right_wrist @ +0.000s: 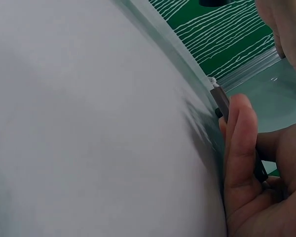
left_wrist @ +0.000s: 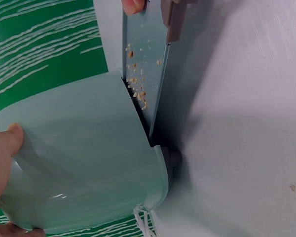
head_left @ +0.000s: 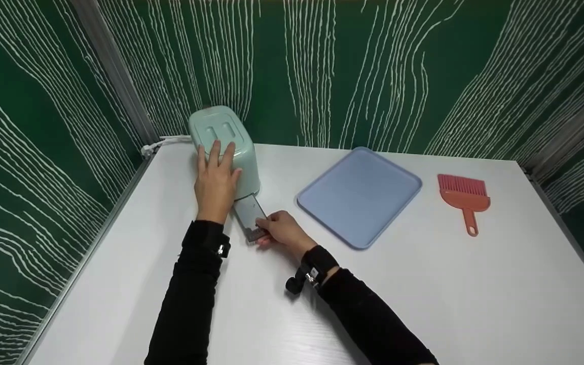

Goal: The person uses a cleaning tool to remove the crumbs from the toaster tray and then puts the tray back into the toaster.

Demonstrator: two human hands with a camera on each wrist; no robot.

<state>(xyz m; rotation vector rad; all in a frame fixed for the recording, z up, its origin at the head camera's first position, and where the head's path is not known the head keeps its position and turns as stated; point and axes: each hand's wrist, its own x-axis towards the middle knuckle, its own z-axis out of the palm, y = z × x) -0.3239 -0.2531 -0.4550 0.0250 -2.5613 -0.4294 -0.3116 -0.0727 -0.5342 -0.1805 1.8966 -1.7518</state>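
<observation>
A mint-green toaster point(head_left: 246, 165) stands at the back left, its crumb tray point(head_left: 247, 212) drawn partly out of the near end. My left hand point(head_left: 214, 186) rests on the toaster with fairly straight fingers over its top edge and the thumb against the near end. With thumb and fingers, my right hand point(head_left: 283, 229) pinches the outer end of the tray. In the left wrist view, crumbs point(left_wrist: 138, 93) lie scattered on the metal tray, whose inner part is hidden inside the toaster.
A blue rectangular tray point(head_left: 360, 197) lies right of the toaster. Farther right is a red-orange brush point(head_left: 464, 200). A white cord point(head_left: 152, 148) runs behind the toaster toward the corner. Green walls point(head_left: 317, 76) border the white table point(head_left: 424, 284).
</observation>
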